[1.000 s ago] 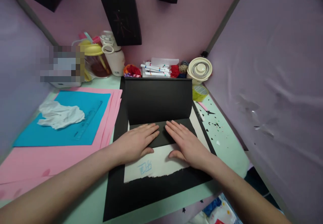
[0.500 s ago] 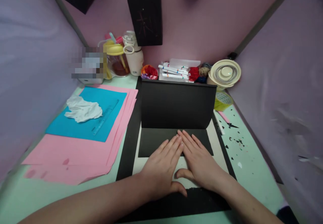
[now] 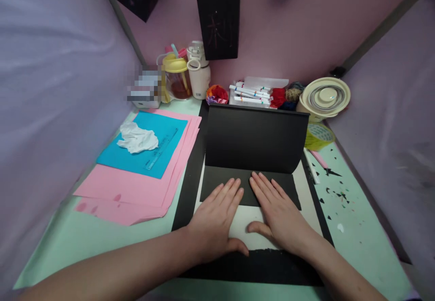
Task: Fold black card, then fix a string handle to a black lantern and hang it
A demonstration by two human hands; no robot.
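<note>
Black folded card sheet [image 3: 254, 140] lies at twelve o'clock, its near flap flat and its far part standing up. The left hand [image 3: 215, 217] and the right hand [image 3: 278, 210] are palm-down, fingers stretched over this flap, apart from each other and gripping nothing. Under the flap is flat white paper [image 3: 244, 219]. In my judgement, uneven pressing could slide the sheet and make its crease crooked. At three o'clock, small dark scraps [image 3: 321, 200] lie on the pale green surface [image 3: 370, 233]; one trapped underneath might dent the fold.
</note>
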